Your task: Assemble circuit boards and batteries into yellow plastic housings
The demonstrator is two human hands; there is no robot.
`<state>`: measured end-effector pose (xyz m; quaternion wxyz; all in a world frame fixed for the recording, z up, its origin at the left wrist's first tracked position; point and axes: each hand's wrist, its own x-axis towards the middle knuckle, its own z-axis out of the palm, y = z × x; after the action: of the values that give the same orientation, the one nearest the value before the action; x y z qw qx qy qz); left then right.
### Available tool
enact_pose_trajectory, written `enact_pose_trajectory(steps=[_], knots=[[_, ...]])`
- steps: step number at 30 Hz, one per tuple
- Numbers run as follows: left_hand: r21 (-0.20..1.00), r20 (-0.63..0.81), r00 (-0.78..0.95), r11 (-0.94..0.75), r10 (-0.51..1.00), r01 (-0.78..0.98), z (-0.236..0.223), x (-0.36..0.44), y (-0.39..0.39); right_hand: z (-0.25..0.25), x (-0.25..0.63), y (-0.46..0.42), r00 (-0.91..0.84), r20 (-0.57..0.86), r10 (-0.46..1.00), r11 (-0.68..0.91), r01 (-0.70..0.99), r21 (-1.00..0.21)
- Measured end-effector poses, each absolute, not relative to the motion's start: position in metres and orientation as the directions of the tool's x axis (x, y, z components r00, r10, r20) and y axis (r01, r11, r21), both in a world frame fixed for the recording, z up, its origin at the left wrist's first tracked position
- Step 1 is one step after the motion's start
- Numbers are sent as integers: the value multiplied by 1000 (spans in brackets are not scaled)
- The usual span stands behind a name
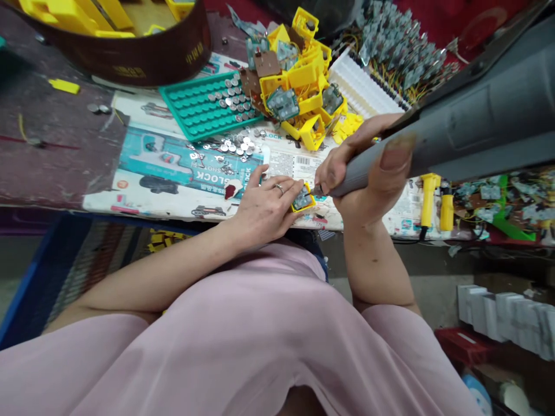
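Pressed to the printed cardboard at the table's front edge is a small yellow casing with a grey circuit board [303, 199] in it. The fingers of my left hand [266, 209], a ring on one of them, close on its left side. My right hand [368, 179] is wrapped round a thick grey power screwdriver [472, 115], which slants in from the upper right. Its tip meets the casing's right side; my hand partly hides the contact point. Just beyond my left hand lie loose silvery discs [238, 145] beside a teal dimpled tray [191, 112] holding more of them.
A heap of yellow casings [310, 75] with boards stands behind the tray. At the back left is a brown round container [130, 58] of yellow parts. Many wired boards [399, 43] pile up at the back right. Two yellow-handled tools [429, 202] lie right of my right hand.
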<state>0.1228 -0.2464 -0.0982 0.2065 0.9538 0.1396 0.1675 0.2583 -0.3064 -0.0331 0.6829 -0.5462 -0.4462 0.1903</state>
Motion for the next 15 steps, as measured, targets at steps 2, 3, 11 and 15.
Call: enact_pose_trajectory(steps=[2, 3, 11, 15], knots=[[439, 271, 904, -878, 330, 189, -100, 123, -246, -36, 258, -306, 531, 344, 774, 224, 279, -934], [439, 274, 904, -879, 329, 186, -100, 123, -246, -36, 258, -305, 530, 317, 786, 181, 293, -939], [418, 267, 905, -886, 331, 201, -100, 123, -247, -17, 251, -305, 605, 356, 712, 252, 254, -934], [425, 248, 912, -883, 326, 200, -94, 122, -244, -2, 248, -312, 615, 371, 696, 280, 244, -929]])
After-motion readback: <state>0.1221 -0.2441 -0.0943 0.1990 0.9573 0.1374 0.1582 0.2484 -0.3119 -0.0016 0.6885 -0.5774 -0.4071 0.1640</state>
